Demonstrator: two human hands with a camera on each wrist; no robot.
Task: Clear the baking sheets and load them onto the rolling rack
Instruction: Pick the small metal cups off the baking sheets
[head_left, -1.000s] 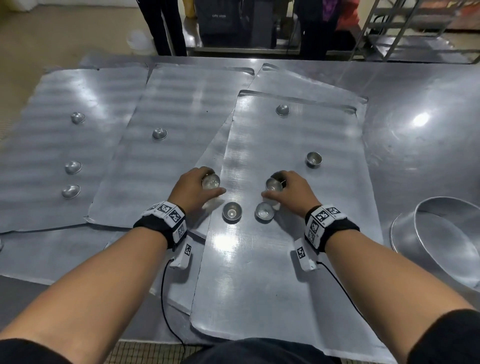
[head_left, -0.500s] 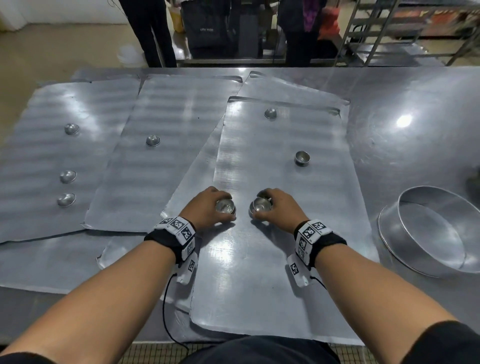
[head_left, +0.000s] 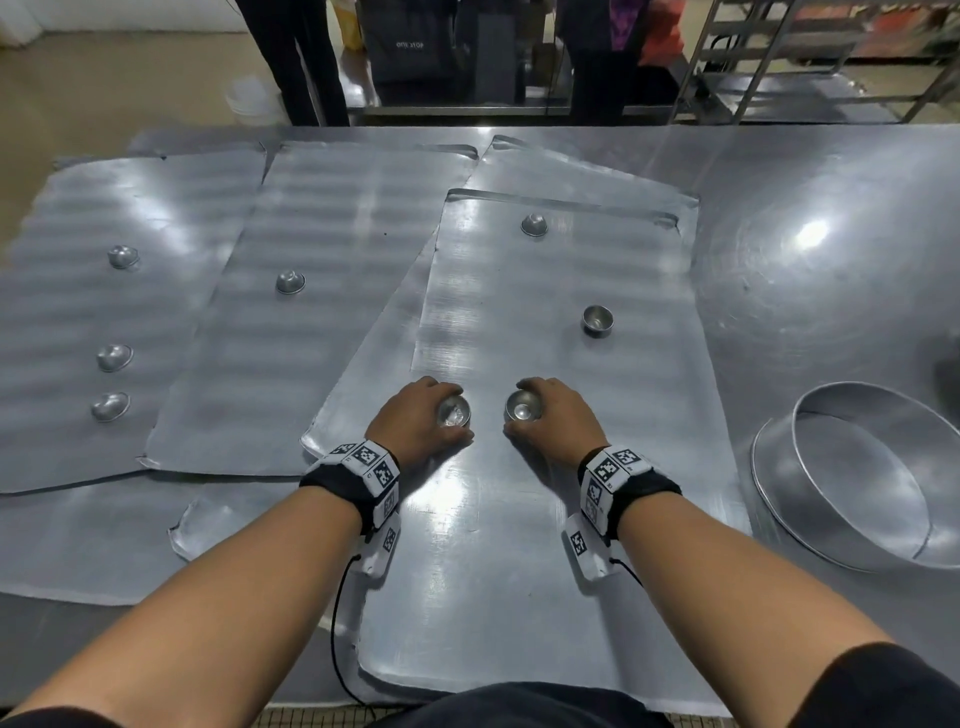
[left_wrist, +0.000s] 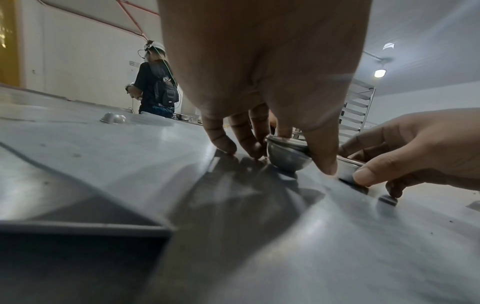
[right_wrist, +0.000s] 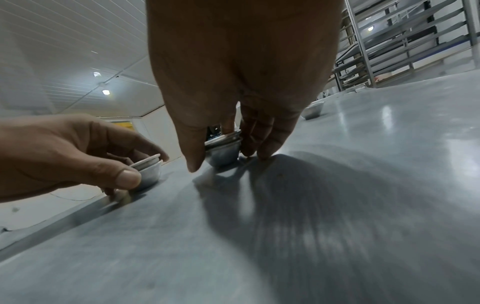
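Several flat baking sheets overlap on the steel table; the nearest sheet (head_left: 519, 571) lies under both hands. My left hand (head_left: 415, 421) grips a small stack of metal cups (head_left: 454, 411), also seen as the left cup stack (left_wrist: 287, 156) between thumb and fingers. My right hand (head_left: 558, 415) grips another stack of cups (head_left: 522, 407), shown as the nested right stack (right_wrist: 223, 150). Both stacks rest on the sheet, a little apart. One upright cup (head_left: 597, 318) and one upturned cup (head_left: 534, 224) stand farther back on the same sheet.
More upturned cups sit on the left sheets: one (head_left: 290, 282) in the middle, three (head_left: 114, 357) at far left. A large round metal ring pan (head_left: 872, 478) lies at the right. A rolling rack (right_wrist: 405, 41) stands beyond the table; people stand behind the far edge.
Both hands drew back toward me, each gathering a loose cup into its stack. The two cups that lay between the hands are now in the stacks, which stand closer together.
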